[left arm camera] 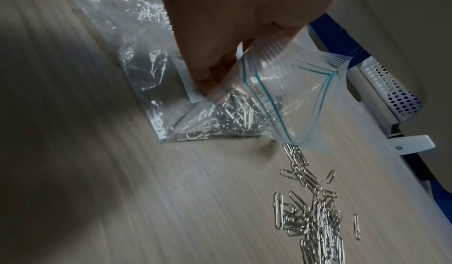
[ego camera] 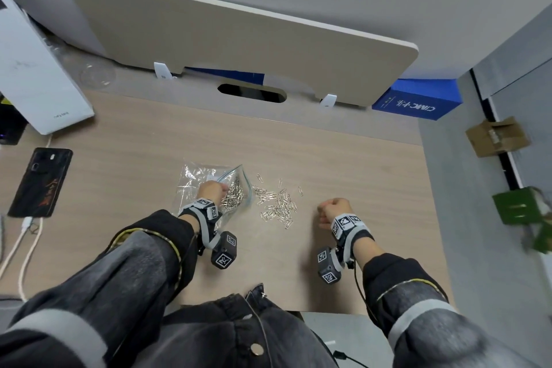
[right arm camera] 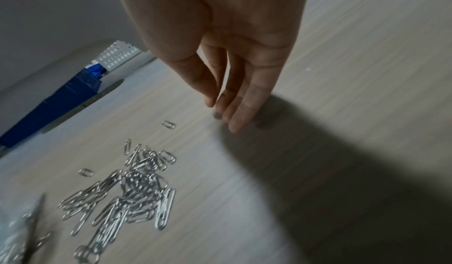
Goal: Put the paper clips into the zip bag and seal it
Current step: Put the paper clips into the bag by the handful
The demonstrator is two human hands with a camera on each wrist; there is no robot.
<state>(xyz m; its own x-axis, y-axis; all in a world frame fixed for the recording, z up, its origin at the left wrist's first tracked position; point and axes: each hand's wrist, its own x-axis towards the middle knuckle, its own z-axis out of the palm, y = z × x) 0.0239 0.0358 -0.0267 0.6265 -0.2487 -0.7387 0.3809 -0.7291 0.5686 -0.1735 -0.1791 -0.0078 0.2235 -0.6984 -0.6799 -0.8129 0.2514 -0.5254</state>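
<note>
The loose paper clips (ego camera: 279,206) lie between the bag-holding left hand (ego camera: 211,188) and the empty, loosely extended right hand (ego camera: 334,208), nearer the zip bag (ego camera: 236,191).

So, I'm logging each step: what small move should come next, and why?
Probably the right hand, which holds nothing, reaches left to gather loose paper clips off the table, since the left hand holds the zip bag mouth open beside them.
</note>
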